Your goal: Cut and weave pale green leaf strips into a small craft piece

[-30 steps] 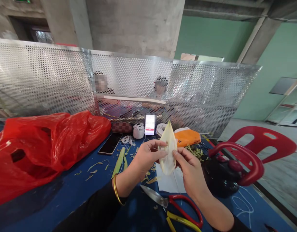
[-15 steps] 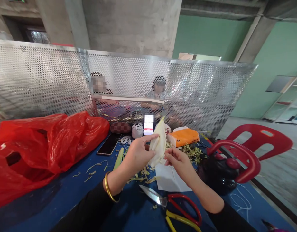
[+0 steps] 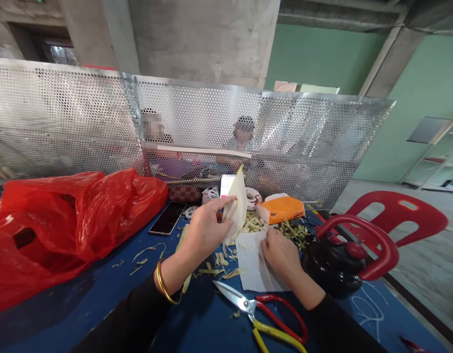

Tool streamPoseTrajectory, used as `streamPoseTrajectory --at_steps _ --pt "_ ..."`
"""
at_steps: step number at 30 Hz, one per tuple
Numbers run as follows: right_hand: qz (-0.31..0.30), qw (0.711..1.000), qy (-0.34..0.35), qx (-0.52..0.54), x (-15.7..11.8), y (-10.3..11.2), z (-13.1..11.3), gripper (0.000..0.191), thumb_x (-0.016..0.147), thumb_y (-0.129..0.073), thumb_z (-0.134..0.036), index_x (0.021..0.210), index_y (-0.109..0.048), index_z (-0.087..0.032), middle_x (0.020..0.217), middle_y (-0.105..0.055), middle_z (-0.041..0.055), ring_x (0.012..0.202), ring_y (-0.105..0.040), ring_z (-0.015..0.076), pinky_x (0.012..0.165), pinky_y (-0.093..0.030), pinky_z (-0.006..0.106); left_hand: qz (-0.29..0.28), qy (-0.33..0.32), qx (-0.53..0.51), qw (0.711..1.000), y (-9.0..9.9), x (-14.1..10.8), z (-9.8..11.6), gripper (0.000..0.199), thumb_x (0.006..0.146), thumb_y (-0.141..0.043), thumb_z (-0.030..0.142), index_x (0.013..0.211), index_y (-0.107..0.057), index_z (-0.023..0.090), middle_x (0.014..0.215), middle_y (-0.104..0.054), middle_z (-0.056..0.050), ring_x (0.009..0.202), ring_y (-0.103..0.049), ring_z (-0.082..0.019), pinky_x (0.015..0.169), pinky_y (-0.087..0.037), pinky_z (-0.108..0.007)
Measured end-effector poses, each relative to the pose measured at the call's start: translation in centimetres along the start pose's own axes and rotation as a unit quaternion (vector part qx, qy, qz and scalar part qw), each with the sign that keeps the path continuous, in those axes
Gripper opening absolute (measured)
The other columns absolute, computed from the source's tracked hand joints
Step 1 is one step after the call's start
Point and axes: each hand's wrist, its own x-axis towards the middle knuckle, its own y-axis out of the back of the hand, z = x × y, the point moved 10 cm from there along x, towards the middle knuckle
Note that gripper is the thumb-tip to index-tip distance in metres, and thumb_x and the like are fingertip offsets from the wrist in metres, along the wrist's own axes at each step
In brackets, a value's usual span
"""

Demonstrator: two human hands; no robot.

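My left hand [image 3: 207, 223] pinches a pale, cream-coloured corn husk [image 3: 238, 208] between thumb and fingers, its pointed tip upward. My right hand [image 3: 279, 250] is apart from the husk, low over a white sheet of paper [image 3: 252, 267]. Its fingers are curled together, and whatever they may hold is hidden. Scissors [image 3: 244, 303] with one red and one yellow handle lie in front of the paper, blades apart. Cut husk strips [image 3: 215, 267] are scattered between the hands, and a greenish husk piece [image 3: 184, 238] lies partly under my left forearm.
A red plastic bag [image 3: 82, 215] covers the left side, beside a dark phone [image 3: 168, 218]. An orange tissue pack [image 3: 281, 208] and a pile of greenish scraps [image 3: 296, 234] lie at the back right. A black kettle [image 3: 331, 267] stands right of my right hand. A perforated metal screen [image 3: 197, 113] rises behind.
My right hand has left the husk's lower edge and moved down and right over the paper. My left hand still holds the husk, slightly further left and turned more edge-on.
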Motion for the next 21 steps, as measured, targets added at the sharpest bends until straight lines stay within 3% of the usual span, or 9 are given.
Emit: streamPoseTrajectory --at_steps 2,6,13,17,21 --pt "0.004 1.000 0.004 -0.007 0.0 0.2 -0.1 0.024 0.090 -0.048 -0.020 0.106 -0.063 -0.010 0.101 -0.067 0.0169 0.084 -0.067 0.0273 0.067 -0.040 0.032 -0.002 0.005 0.017 1.000 -0.1 0.0 0.1 0.056 0.067 -0.059 0.013 0.122 -0.066 0.021 0.085 -0.072 -0.004 0.062 -0.057 -0.016 0.055 -0.043 -0.023" --pt "-0.007 1.000 0.026 0.004 0.1 0.2 -0.2 0.021 0.090 -0.048 -0.021 0.086 -0.069 -0.018 0.091 -0.069 0.0081 0.077 -0.066 0.0207 0.066 -0.040 0.028 -0.005 0.003 0.035 0.999 -0.1 -0.1 0.4 0.055 0.069 -0.059 0.014 0.123 -0.065 0.021 0.075 -0.069 -0.002 0.059 -0.054 -0.015 0.055 -0.041 -0.023" --pt "0.046 0.998 0.028 0.043 0.7 0.5 0.7 0.028 0.090 -0.046 -0.017 0.105 -0.070 -0.016 0.113 -0.067 0.0129 0.105 -0.058 0.0252 0.087 -0.038 0.031 -0.002 -0.001 0.038 0.999 -0.3 -0.1 0.5 0.054 0.068 -0.059 0.013 0.121 -0.067 0.020 0.064 -0.062 0.001 0.054 -0.047 -0.013 0.054 -0.038 -0.023" --pt "0.064 0.993 0.036 0.088 1.0 0.1 1.0 0.030 0.087 -0.047 -0.013 0.102 -0.072 -0.016 0.106 -0.072 0.0115 0.102 -0.062 0.0240 0.088 -0.039 0.031 -0.005 -0.008 0.031 0.999 -0.5 -0.1 0.5 0.054 0.068 -0.060 0.013 0.121 -0.066 0.020 0.064 -0.062 0.001 0.055 -0.046 -0.013 0.053 -0.037 -0.022" --pt "0.125 0.980 0.038 0.153 1.1 1.4 1.9 0.028 0.084 -0.047 -0.014 0.089 -0.074 -0.017 0.096 -0.075 0.0100 0.092 -0.065 0.0230 0.084 -0.043 0.031 -0.001 -0.005 0.036 0.999 -0.4 -0.1 0.4 0.054 0.068 -0.058 0.011 0.121 -0.066 0.019 0.062 -0.060 0.002 0.053 -0.043 -0.011 0.050 -0.034 -0.021"
